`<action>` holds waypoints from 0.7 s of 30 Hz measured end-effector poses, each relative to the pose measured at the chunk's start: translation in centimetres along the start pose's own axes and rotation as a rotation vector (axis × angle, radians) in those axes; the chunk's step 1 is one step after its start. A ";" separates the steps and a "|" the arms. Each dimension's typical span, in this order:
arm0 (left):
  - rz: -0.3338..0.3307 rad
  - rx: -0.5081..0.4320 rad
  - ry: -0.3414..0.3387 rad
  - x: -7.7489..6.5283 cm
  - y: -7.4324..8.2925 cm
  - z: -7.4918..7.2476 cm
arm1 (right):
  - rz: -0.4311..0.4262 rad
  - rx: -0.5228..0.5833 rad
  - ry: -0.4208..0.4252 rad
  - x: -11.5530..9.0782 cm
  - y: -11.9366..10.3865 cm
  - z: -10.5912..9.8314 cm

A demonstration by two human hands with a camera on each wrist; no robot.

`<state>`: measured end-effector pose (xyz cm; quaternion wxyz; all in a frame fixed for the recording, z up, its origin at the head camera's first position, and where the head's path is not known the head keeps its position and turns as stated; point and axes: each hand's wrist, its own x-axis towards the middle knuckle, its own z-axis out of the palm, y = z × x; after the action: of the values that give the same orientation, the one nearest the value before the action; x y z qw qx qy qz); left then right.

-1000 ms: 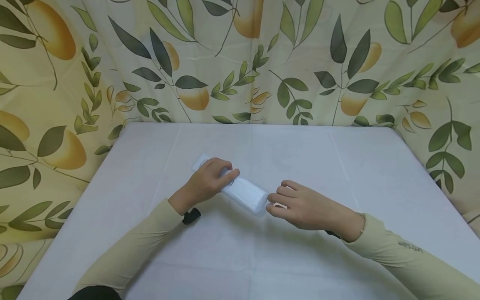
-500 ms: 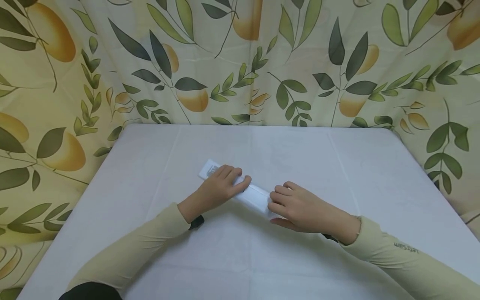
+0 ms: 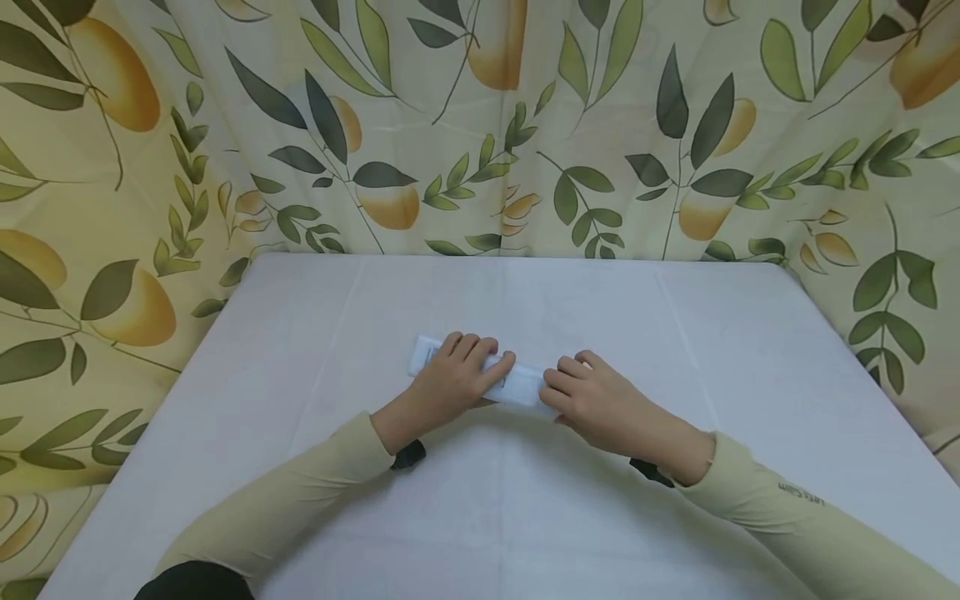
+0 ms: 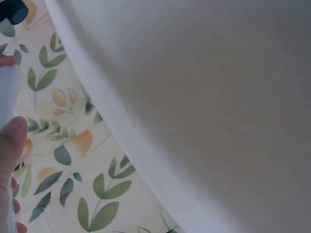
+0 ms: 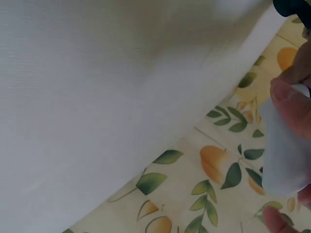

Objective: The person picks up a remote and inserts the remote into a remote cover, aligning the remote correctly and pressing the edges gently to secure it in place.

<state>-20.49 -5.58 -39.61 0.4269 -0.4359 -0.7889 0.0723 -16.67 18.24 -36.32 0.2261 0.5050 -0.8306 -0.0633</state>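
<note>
A long white packet (image 3: 522, 387) with small dark printing near its left end is held above the table, lying almost level. My left hand (image 3: 450, 379) grips its left half, thumb along the near face and fingers over the top. The left thumb (image 4: 13, 138) presses on the packet (image 4: 7, 92) at the edge of the left wrist view. At the other end, my right hand (image 3: 600, 408) has its fingers curled over the packet's right end. In the right wrist view the packet (image 5: 286, 150) shows partly, and its far side is hidden.
A white cloth covers the table (image 3: 502, 500), whose far edge meets a curtain (image 3: 450, 125) printed with leaves and orange fruit. Dark wrist straps show under both wrists.
Both hands have drawn closer together as the left hand moved right and slightly nearer. The packet has turned from a steep slant to nearly level, and the right fingers now cover more of its end.
</note>
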 end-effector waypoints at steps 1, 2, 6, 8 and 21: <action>-0.008 -0.006 0.003 0.1 0.1 0.0 | -0.026 0.003 0.027 -0.1 0.0 0.1; -0.017 -0.010 0.003 0.2 0.1 -0.1 | -0.047 0.011 0.053 -0.2 -0.1 0.2; -0.067 -0.032 -0.022 0.4 0.2 -0.2 | -0.032 0.068 0.159 -0.3 -0.2 0.8; -0.098 -0.049 -0.045 0.4 0.3 -0.1 | 0.045 0.107 0.202 -0.4 0.0 1.0; -0.214 -0.146 -0.058 0.4 0.8 0.1 | 0.266 0.129 0.258 -0.4 1.5 1.7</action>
<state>-20.15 -4.72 -39.84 0.3764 -0.3768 -0.8461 -0.0190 -18.51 19.07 -37.45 0.3044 0.4081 -0.8564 0.0859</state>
